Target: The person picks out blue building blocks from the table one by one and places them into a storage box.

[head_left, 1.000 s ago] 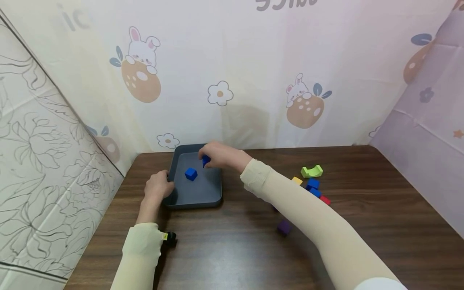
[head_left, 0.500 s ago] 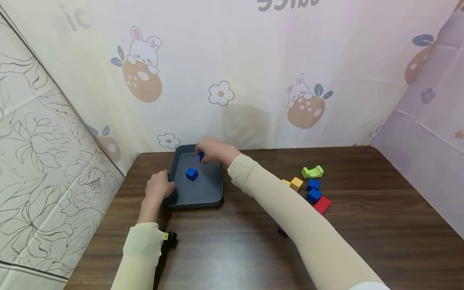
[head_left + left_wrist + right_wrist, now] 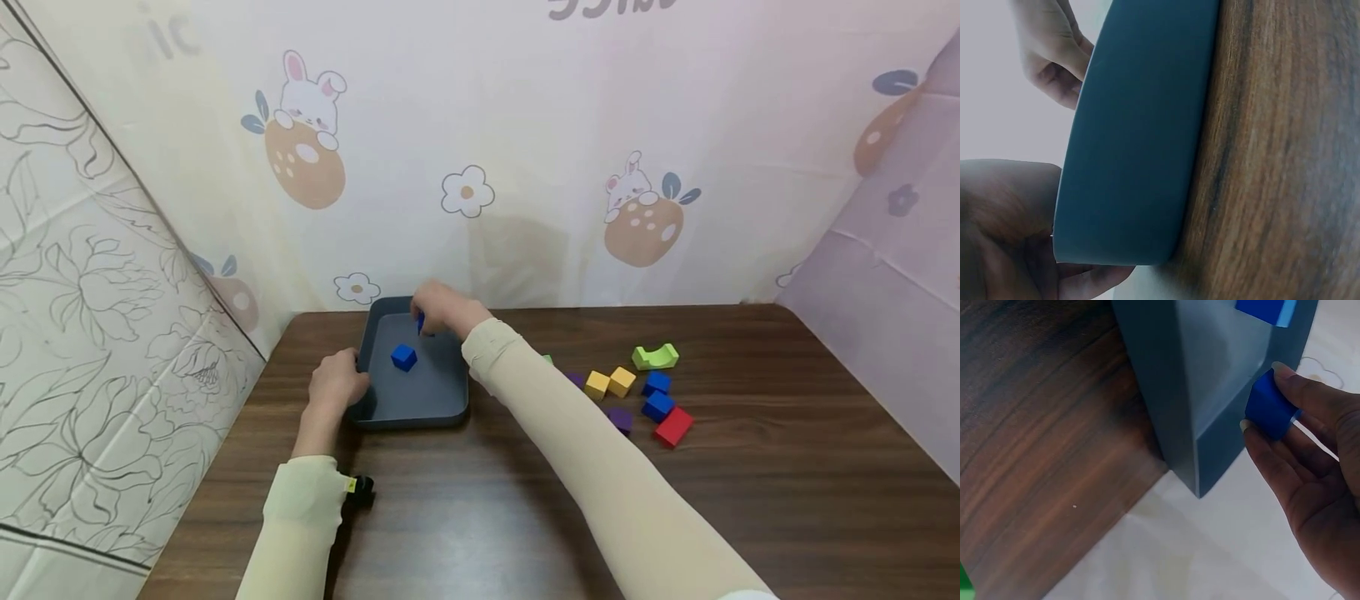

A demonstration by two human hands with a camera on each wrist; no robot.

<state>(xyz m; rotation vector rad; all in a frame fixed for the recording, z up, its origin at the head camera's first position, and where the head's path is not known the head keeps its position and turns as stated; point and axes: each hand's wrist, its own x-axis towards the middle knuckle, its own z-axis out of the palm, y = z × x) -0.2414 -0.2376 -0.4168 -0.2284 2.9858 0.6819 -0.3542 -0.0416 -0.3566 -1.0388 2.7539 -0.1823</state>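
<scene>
My right hand [image 3: 447, 307] is over the far right part of a dark grey tray [image 3: 416, 402]. Between its thumb and fingertips it pinches a blue cube [image 3: 1269, 407], mostly covered by the hand in the head view. A second blue cube [image 3: 403, 357] lies on the tray's floor, nearer the middle. At the tray's left side, my left hand [image 3: 335, 383] grips the wall. The left wrist view has the left hand [image 3: 1007, 231] at a corner of the tray, some of its fingers behind the wall.
Right of the tray lie two yellow cubes [image 3: 609, 382], two blue cubes [image 3: 657, 395], a red block [image 3: 674, 427] and a purple block [image 3: 619, 420]. A light green arch-shaped block [image 3: 656, 357] stands behind them. A patterned cloth [image 3: 525, 167] hangs along the table's back edge.
My right hand has moved slightly left and farther back over the tray, still pinching the blue cube. More blocks show beside the right forearm. The left hand keeps its place on the tray.
</scene>
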